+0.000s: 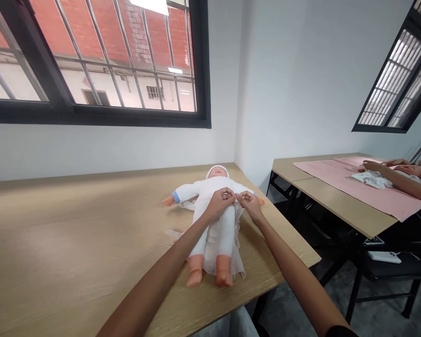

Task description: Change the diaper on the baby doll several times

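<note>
A baby doll (213,192) lies on its back on the wooden table, bare feet toward me, in a white suit with blue cuffs and a white cap. Thin white fabric (236,262) spreads out beneath it, showing beside and between the legs. Over the doll's lower body, my left hand (222,201) has thumb and fingertips pressed together. My right hand (250,203) pinches in the same way just to the right, its fingertips meeting those of the left. Whatever is between the fingers is too small to make out.
The wooden table (91,243) has its right edge close to my right forearm. On another table to the right, a person's hands (373,166) rest at white cloth (370,179) over a pink mat (337,180). A black chair (395,271) holds a white object (385,257).
</note>
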A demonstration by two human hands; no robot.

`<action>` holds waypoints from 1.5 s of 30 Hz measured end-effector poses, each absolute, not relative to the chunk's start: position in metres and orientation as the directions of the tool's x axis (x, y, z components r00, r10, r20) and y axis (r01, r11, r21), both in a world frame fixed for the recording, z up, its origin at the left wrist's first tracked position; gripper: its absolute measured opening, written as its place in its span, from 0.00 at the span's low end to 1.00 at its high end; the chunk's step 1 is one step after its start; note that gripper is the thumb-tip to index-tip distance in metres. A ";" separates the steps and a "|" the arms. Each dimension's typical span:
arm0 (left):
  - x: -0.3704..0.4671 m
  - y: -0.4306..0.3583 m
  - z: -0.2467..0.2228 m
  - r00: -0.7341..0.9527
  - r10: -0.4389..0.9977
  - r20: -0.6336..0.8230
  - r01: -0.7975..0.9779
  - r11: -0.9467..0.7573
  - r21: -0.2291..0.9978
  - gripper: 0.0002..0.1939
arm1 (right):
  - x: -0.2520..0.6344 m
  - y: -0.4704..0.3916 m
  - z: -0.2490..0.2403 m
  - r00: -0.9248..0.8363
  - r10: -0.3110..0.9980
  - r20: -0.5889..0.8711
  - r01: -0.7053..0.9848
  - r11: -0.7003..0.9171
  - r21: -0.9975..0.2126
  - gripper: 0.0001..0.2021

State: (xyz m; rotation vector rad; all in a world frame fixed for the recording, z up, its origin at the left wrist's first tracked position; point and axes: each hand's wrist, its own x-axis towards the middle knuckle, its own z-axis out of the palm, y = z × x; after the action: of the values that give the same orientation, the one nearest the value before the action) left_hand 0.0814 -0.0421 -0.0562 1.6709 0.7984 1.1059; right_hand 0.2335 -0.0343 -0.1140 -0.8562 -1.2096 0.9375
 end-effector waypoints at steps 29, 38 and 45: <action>0.081 -0.041 -0.057 0.411 0.848 0.336 0.071 -0.397 0.915 0.11 | 0.232 -0.037 -0.113 0.104 0.930 0.352 -0.123 0.363 -0.924 0.19; 0.082 -0.039 -0.059 0.411 0.847 0.336 0.043 -0.387 0.921 0.12 | 0.231 -0.041 -0.108 0.069 0.935 0.347 -0.148 0.353 -0.924 0.20; 0.081 -0.044 -0.054 0.461 0.832 0.309 0.001 -0.349 0.937 0.11 | 0.227 -0.039 -0.115 -0.032 0.939 0.344 -0.212 0.330 -0.920 0.20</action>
State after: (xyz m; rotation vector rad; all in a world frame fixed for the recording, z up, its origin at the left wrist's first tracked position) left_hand 0.0814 -0.0437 -0.0542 1.7072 0.7212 1.0360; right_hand 0.2266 -0.0388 -0.1145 -0.7742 -1.2502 1.0900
